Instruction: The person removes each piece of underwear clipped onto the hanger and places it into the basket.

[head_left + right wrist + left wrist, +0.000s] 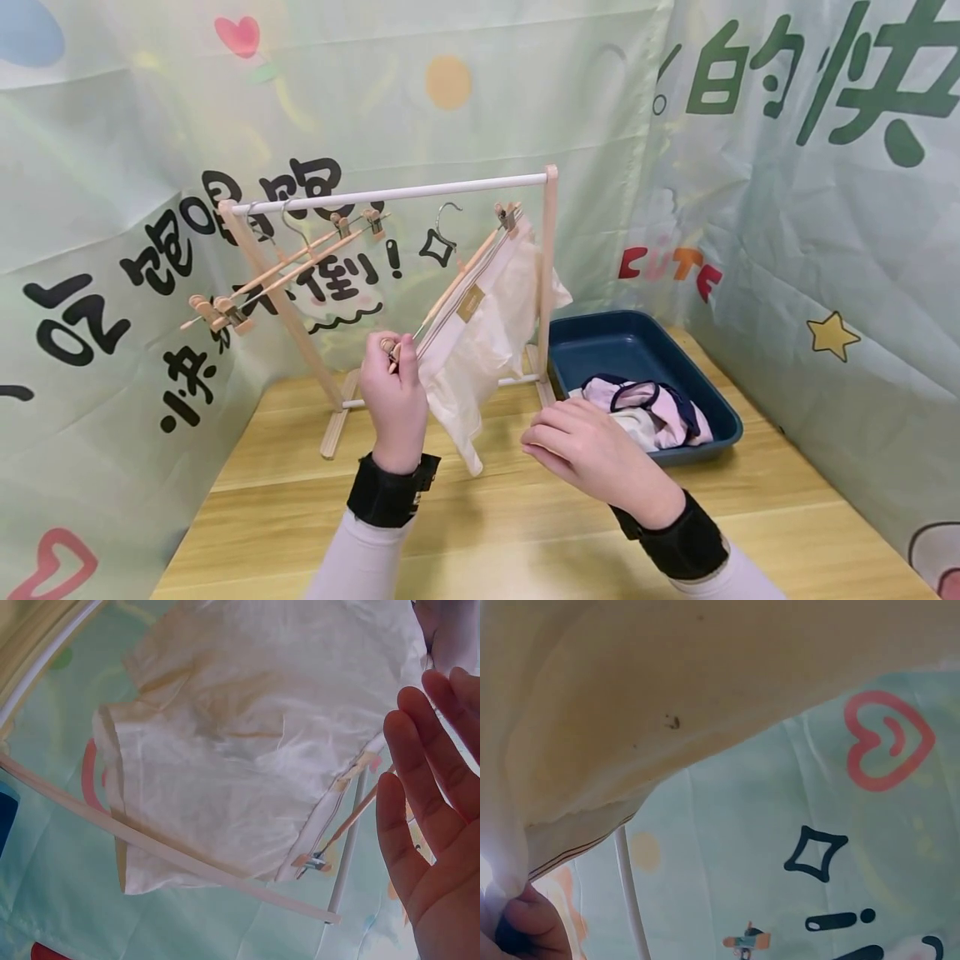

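A pair of white shorts with a striped waistband and a small tan label hangs slantwise from a wooden clip hanger. At the hanger's upper end a clip bites the waistband. My left hand grips the lower end, fingers curled round the other clip; the left wrist view shows its thumb against the fabric. The hanger's metal hook shows just below the rail. To the right of the shorts, my right hand holds nothing, its fingers loosely extended in the right wrist view.
A small wooden rack with a white rail stands on the table. Two bare clip hangers hang at its left. A dark blue tray at right contains pink, navy and white clothing. Printed cloth surrounds the table.
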The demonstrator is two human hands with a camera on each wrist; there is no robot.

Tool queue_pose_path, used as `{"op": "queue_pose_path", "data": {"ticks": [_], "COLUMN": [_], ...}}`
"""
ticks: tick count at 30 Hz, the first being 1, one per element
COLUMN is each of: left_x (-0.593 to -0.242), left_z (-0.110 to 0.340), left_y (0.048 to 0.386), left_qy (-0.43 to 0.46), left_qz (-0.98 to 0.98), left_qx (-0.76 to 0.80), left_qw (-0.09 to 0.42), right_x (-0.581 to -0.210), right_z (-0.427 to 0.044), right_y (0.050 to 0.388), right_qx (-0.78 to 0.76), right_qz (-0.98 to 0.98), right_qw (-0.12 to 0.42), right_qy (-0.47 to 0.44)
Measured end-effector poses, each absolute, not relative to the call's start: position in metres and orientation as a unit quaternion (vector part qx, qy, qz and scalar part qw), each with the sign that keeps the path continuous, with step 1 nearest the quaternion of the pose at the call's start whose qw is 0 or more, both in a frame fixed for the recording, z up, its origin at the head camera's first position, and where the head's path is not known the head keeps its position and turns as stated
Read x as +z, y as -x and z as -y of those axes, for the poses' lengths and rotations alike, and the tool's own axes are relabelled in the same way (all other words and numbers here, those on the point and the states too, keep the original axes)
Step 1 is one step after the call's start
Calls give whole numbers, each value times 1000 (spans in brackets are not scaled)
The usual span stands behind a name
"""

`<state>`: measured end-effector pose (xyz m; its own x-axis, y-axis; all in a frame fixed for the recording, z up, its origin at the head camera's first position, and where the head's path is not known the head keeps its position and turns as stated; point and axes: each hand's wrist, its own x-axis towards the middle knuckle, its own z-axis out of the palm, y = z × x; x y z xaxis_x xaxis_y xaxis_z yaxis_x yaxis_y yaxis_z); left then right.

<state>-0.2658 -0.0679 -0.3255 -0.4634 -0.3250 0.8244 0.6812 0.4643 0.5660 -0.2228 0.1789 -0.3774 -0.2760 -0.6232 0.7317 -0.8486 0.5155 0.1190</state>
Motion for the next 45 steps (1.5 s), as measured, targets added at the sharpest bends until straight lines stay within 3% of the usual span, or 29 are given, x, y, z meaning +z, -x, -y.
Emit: {"op": "queue_pose_path", "data": {"ticks": [20, 31, 45], "left_x": [-359, -367, -378], "left_z": [87, 104, 116], "left_y": [252, 258, 255], "left_qy": [123, 157, 208], "left_qz": [677, 674, 684], "left_qx": [-527, -496, -488], "left_qw": [499, 524, 500], "right_x": [-381, -382, -383], "right_z": [-178, -175, -172], "right_y": [223, 226, 227], "right_qx": [148, 140, 137], "right_qz": [788, 787, 788], "right_qw": [371, 372, 370], "right_qy": [-468, -472, -473]}}
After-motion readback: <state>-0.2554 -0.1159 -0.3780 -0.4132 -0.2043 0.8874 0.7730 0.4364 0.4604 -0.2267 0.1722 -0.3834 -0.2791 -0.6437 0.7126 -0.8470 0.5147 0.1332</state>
